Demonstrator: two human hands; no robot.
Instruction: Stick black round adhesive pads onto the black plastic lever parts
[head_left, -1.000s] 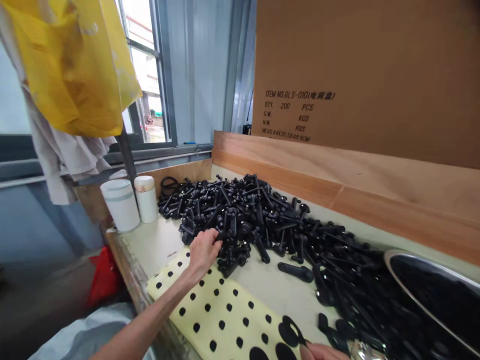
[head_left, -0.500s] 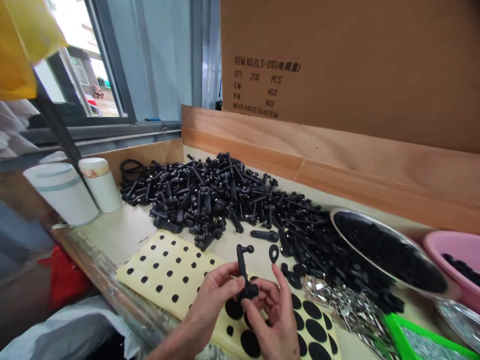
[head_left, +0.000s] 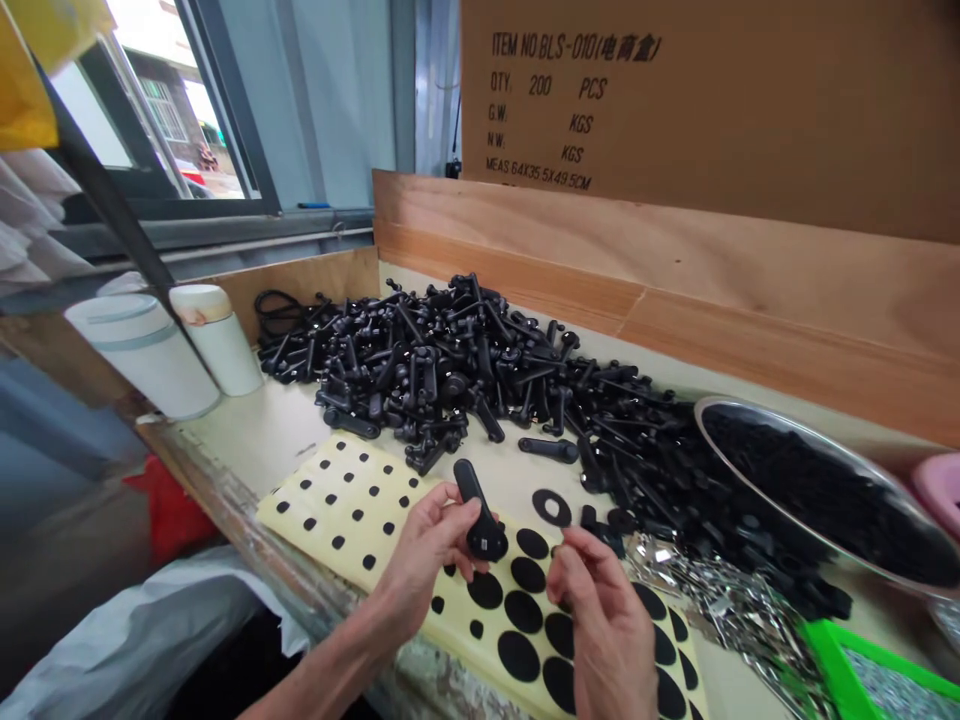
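Observation:
My left hand (head_left: 431, 545) holds a black plastic arm (head_left: 474, 505) between thumb and fingers, its smooth flat side and wide round end facing me. Apart from it on the right, my right hand (head_left: 604, 605) has thumb and fingertips pinched together; whatever they hold is too small to make out. Beneath both hands lies a pale yellow sheet (head_left: 304, 487) bearing small black dots and larger black round pads (head_left: 519, 655). A flat black ring (head_left: 551, 507) rests on the table just beyond my right fingertips.
Similar black arms form a large pile (head_left: 427, 365). To the right are a metal bowl (head_left: 709, 405) of black parts, shiny metal pieces (head_left: 739, 610), a green tray (head_left: 832, 650) and a pink basin (head_left: 937, 490). Two white containers (head_left: 142, 355) stand left; a wooden board (head_left: 660, 270) borders the back.
My right hand has come away from the black arm and moved right. The arm has been turned in my left hand, its flat side now showing. The camera view has shifted.

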